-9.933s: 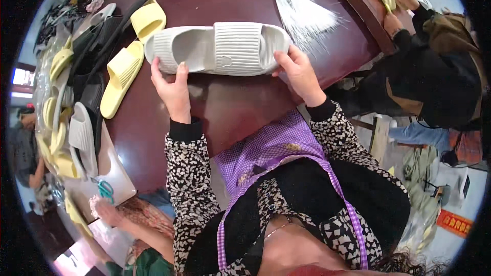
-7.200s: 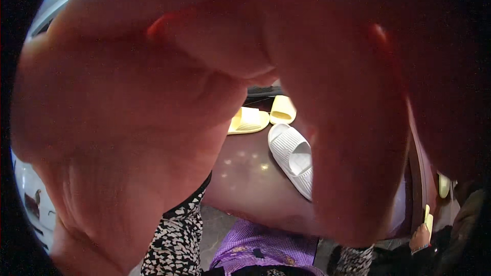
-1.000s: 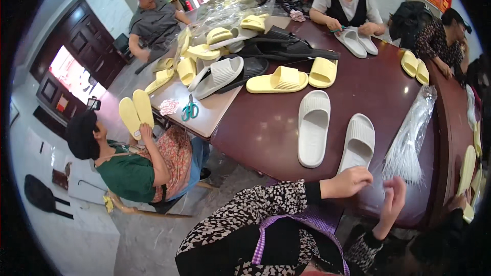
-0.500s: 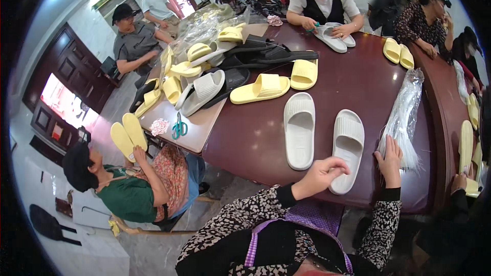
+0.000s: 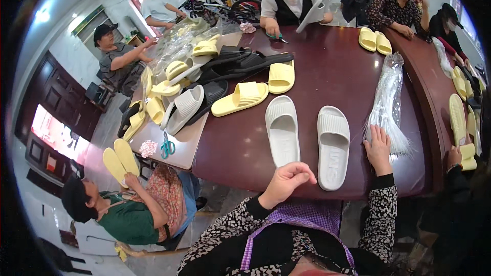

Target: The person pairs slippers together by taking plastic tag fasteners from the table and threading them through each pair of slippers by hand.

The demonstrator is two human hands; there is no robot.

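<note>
Two pale grey slide sandals lie side by side on the dark brown table (image 5: 327,79), the left sandal (image 5: 282,130) and the right sandal (image 5: 333,145). My left hand (image 5: 287,179) hovers curled at the table's near edge, just below the pair, holding nothing I can see. My right hand (image 5: 378,148) lies flat on the table with fingers apart, its fingertips touching the near end of a bundle of clear plastic bags (image 5: 387,103).
Yellow sandals (image 5: 240,98) (image 5: 374,40), black and grey ones (image 5: 240,61) are heaped at the table's left and far side. Green scissors (image 5: 166,147) lie on a side board. Several people sit around; one at lower left holds yellow sandals (image 5: 120,157).
The view has swung; the two grey sandals now sit closer to me. My right hand has moved onto the plastic bag bundle, and my left hand has drawn back to the table edge.
</note>
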